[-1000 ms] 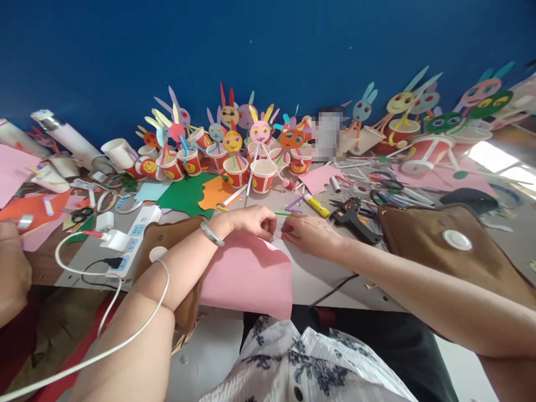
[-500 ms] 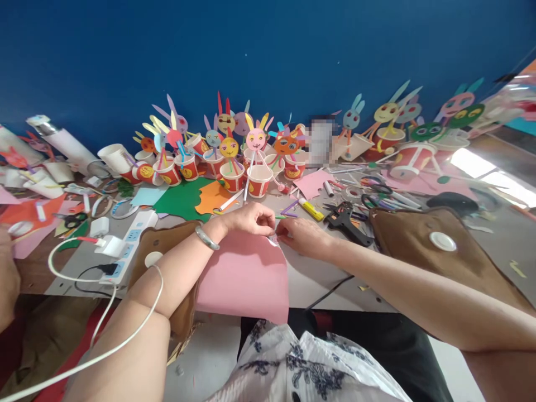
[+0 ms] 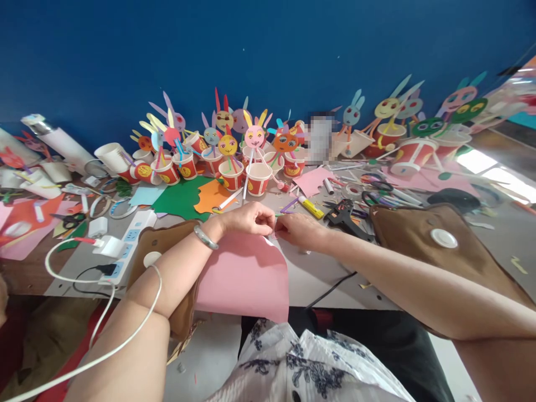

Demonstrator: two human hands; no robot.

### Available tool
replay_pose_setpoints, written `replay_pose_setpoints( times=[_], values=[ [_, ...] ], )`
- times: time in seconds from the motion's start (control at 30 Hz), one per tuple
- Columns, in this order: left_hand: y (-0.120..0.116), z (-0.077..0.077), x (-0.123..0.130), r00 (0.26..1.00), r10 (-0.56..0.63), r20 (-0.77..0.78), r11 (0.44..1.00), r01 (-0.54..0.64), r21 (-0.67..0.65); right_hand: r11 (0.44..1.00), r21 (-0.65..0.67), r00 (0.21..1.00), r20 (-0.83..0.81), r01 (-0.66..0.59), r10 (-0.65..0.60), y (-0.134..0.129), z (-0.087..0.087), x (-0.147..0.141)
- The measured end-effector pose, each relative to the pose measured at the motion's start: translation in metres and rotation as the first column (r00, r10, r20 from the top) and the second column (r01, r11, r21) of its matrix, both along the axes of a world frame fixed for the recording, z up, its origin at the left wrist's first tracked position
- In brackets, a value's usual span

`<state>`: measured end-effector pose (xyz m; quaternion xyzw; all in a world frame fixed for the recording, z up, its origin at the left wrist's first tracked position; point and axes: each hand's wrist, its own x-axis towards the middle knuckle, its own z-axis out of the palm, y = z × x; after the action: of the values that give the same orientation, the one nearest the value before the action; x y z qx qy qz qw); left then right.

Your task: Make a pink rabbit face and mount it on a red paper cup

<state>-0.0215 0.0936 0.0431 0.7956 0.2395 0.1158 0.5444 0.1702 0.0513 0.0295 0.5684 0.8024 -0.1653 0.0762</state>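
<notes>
My left hand (image 3: pixel 254 219) is closed in a pinch above the top edge of a large sheet of pink paper (image 3: pixel 247 276). My right hand (image 3: pixel 302 231) meets it fingertip to fingertip, also pinched, near the sheet's upper right corner. A small whitish piece shows just below the fingertips; most of it is hidden, and what each hand grips cannot be made out. The pink sheet lies flat beneath my left forearm, its lower edge hanging over the table's front edge.
Several paper cups with rabbit-like paper faces (image 3: pixel 257 180) stand along the blue wall. Right of my hands lie a yellow glue stick (image 3: pixel 311 207), a black glue gun (image 3: pixel 347 219) and a brown pouch (image 3: pixel 410 240). A power strip (image 3: pixel 129 245) and white cable (image 3: pixel 138 332) are at left.
My hands stay together at almost the same spot, the right fingers curled slightly more. At the left edge, another person's hand has mostly withdrawn from view. The view has shifted slightly.
</notes>
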Motion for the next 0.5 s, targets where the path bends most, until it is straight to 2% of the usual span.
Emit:
replay_pose_setpoints(
  times=[0.33,0.5],
  values=[
    [0.002,-0.007,0.0,0.996,0.062,0.058,0.998,-0.064,0.028,1.0,0.011,0.999,-0.036,0.018,-0.017,0.001,-0.005,-0.001],
    [0.004,-0.01,0.0,0.983,0.139,0.122,0.985,-0.15,0.089,0.997,0.049,0.994,-0.095,0.068,-0.063,-0.003,-0.002,0.017]
  ],
)
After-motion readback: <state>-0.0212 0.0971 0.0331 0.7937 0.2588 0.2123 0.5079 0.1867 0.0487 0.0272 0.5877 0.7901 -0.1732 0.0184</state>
